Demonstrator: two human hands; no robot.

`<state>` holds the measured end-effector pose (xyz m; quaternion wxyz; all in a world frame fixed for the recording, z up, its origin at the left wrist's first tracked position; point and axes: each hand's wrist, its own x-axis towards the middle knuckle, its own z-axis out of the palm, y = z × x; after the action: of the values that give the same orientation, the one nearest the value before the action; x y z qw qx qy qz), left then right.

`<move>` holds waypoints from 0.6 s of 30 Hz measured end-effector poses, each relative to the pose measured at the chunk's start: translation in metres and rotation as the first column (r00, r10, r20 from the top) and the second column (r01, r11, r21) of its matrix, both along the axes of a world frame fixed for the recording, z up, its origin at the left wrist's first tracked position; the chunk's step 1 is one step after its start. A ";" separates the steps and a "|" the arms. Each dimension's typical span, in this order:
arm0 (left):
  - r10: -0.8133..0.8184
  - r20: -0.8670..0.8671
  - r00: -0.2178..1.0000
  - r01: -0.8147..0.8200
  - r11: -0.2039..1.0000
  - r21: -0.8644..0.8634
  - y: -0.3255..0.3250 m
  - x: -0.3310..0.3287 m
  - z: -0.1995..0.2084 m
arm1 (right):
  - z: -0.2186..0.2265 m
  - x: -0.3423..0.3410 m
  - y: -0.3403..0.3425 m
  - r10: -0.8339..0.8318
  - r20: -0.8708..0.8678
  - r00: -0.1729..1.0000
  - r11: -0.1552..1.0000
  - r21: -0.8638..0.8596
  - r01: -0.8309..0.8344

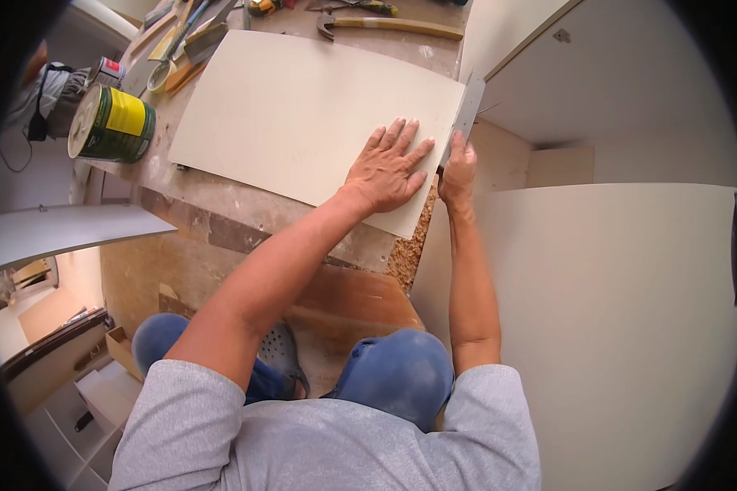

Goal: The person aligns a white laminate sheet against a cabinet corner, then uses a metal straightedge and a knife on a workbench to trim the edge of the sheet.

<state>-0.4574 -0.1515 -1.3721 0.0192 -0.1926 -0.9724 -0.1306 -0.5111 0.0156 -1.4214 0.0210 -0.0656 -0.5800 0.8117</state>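
A cream rectangular board (303, 106) lies flat across the worktable, its right end reaching the table's edge. My left hand (389, 166) rests palm down on it near that end, fingers spread. Beyond the board's right edge, my right hand (457, 173) is closed around the near end of a long grey metal strip (467, 106) with small holes. The strip stands along the board's edge, seemingly against it. My right fingers partly cover its lower part.
A claw hammer (397, 28) lies behind the board on the worktable (221, 196). At left stand a green-and-yellow paint can (123, 123) and a smaller can (106, 72), near assorted hand tools (201, 41). A large pale panel (606, 327) fills the right side.
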 end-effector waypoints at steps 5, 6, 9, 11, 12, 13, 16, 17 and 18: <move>0.002 -0.013 1.000 -0.003 1.000 -0.005 0.003 0.000 -0.001 | -0.008 0.044 -0.003 -0.015 -0.019 1.000 0.999 -0.031 0.014; 0.003 -0.005 1.000 -0.004 1.000 -0.006 0.002 0.000 -0.002 | -0.008 0.054 -0.004 0.000 0.001 1.000 1.000 -0.020 0.000; 0.012 -0.020 1.000 -0.013 0.999 -0.039 0.000 -0.001 -0.003 | -0.005 0.086 -0.007 0.022 0.036 0.999 1.000 0.012 -0.023; 0.020 -0.027 0.999 -0.021 0.999 -0.030 0.001 0.000 -0.004 | -0.004 0.107 -0.011 0.026 0.045 0.999 0.999 0.034 -0.027; 0.019 -0.029 0.999 -0.020 0.999 -0.028 0.002 0.000 -0.004 | -0.004 0.116 -0.013 0.009 0.035 0.999 1.000 0.012 -0.010; 0.019 -0.025 1.000 -0.020 0.999 -0.034 0.002 0.000 -0.004 | -0.002 0.127 -0.016 -0.007 0.029 1.000 1.000 -0.013 0.007; 0.022 -0.018 1.000 -0.023 0.999 -0.044 0.001 0.001 -0.002 | 0.023 0.171 -0.013 0.129 0.248 0.960 0.992 -0.040 -0.123; 0.023 -0.014 1.000 -0.023 0.999 -0.048 0.001 0.001 -0.001 | 0.025 0.186 -0.016 0.130 0.245 0.961 0.992 -0.039 -0.124; 0.023 -0.016 1.000 -0.024 0.999 -0.048 0.002 0.002 0.000 | 0.026 0.202 -0.020 0.104 0.251 0.962 0.994 0.005 -0.109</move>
<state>-0.4553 -0.1498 -1.3720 0.0238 -0.1827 -0.9772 -0.1055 -0.3095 -0.0039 -1.3950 -0.0953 -0.1359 -0.5884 0.7914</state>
